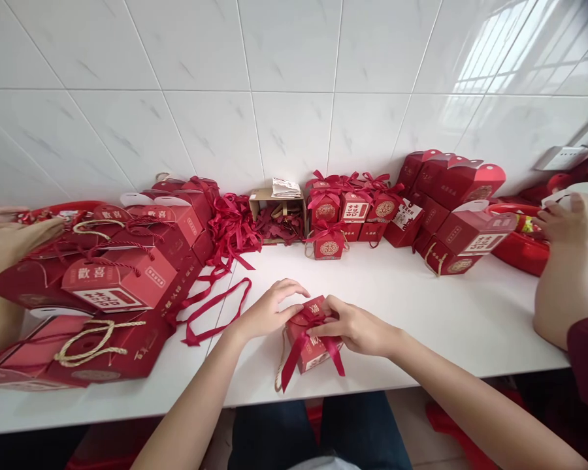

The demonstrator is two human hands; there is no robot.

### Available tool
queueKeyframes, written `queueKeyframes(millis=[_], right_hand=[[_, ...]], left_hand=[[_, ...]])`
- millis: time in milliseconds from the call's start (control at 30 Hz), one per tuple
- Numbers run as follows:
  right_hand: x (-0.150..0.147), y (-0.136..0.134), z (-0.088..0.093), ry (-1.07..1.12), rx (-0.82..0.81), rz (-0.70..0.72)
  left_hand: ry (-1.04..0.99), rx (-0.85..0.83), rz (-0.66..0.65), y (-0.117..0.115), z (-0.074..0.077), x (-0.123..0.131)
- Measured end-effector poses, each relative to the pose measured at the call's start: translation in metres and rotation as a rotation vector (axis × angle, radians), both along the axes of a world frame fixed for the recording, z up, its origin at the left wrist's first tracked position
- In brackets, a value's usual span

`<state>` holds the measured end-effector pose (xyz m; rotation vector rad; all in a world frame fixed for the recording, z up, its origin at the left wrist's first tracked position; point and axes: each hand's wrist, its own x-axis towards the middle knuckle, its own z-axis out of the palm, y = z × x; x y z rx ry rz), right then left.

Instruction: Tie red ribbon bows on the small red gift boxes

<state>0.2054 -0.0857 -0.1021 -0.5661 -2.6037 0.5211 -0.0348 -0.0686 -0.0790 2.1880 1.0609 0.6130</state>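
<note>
A small red gift box (308, 359) stands on the white table in front of me, with a dark red ribbon (294, 360) tied over its top. The ribbon's tails hang down its near side, and a cord handle (279, 365) droops at its left. My left hand (270, 309) is at the box's far left side, fingers stretched out and apart from the thumb, the thumb touching the box's top edge. From the right, my right hand (357, 326) has its thumb and fingers closed on the ribbon at the knot. The fingers partly hide the knot.
Red boxes (112, 281) are piled at left beside loose ribbons (235, 225). A cardboard box (279, 219) and several bow-tied boxes (353, 209) stand by the wall; more boxes (451, 189) are stacked right. Other people's hands (24, 245) work at left, and another hand (571, 222) at right.
</note>
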Motion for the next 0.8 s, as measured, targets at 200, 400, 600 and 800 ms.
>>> queueKeyframes(millis=[200,400,600,800], right_hand=[[-0.002,0.003,0.001,0.043,-0.005,0.028],[-0.003,0.002,0.003,0.044,-0.051,0.028],[-0.003,0.001,0.001,0.058,-0.066,0.023],[-0.003,0.002,-0.002,0.026,-0.063,0.000]], left_hand=[[0.044,-0.111,-0.149,0.009,0.002,-0.007],[0.102,-0.135,-0.266,0.014,0.013,-0.001],[0.069,-0.206,-0.236,0.014,0.018,-0.002],[-0.081,-0.268,-0.282,0.019,0.013,0.000]])
